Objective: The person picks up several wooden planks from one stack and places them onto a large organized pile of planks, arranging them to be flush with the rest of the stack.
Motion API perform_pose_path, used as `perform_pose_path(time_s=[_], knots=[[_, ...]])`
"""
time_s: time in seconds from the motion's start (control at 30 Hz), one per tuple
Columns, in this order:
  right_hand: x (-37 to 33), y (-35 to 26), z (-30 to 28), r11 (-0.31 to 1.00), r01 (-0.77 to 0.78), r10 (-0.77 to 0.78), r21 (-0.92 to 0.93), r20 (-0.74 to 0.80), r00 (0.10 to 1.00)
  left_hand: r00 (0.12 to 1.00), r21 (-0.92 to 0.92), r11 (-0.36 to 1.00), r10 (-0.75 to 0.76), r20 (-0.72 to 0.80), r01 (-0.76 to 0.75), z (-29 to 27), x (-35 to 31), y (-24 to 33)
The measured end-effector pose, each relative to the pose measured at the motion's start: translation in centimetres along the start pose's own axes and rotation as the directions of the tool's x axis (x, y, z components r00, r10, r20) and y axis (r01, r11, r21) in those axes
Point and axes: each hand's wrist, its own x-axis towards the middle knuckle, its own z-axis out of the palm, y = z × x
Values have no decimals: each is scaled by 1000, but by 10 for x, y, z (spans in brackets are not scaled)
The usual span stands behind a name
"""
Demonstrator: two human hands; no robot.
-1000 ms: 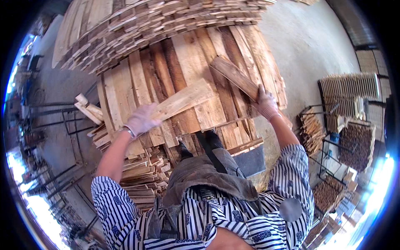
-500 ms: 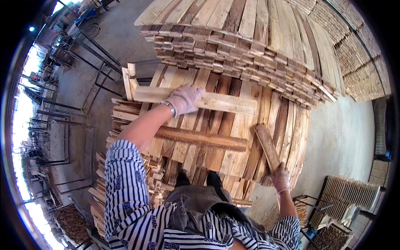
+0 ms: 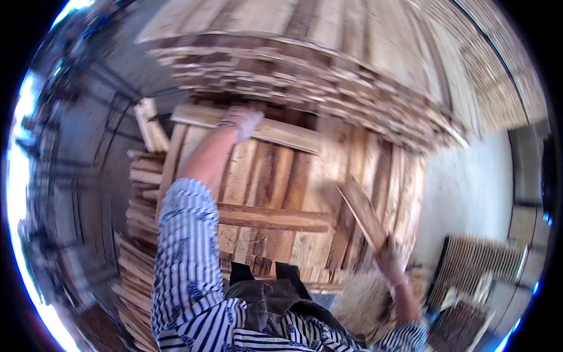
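Note:
My left hand, in a pale work glove, grips a long light board across its middle, close under the front of the tall plank stack. The fingers are blurred. My right hand, also gloved, is closed around the lower end of a shorter brown board, which slants up and to the left over the planks. Between the hands, a reddish-brown board lies crosswise on the layer of planks.
A tall stack of planks rises at the far side. Uneven plank ends stick out at the left. Two upright wood pieces stand at the far left corner. Slatted wood bundles sit on the right.
My left hand has moved the light board farther away, toward the tall stack. My right hand still holds the shorter board. The whole view has shifted and blurred.

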Motion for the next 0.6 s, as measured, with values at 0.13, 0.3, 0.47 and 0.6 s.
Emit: perform_pose_path(time_s=[0.13, 0.3, 0.47, 0.6], knots=[[75, -52, -126, 985, -97, 91, 143, 47, 995, 986, 170, 974, 160, -50, -150, 25, 6, -40], [193, -72, -137, 996, 69, -75, 57, 112, 991, 1000, 169, 986, 4, 30, -9, 4, 21, -17], [269, -78, -121, 978, 200, -169, -62, 328, 929, 997, 239, 969, 74, -30, -65, 19, 26, -23], [291, -52, -98, 977, 177, -160, -116, 139, 977, 997, 208, 978, 5, 73, -20, 9, 25, -14]])
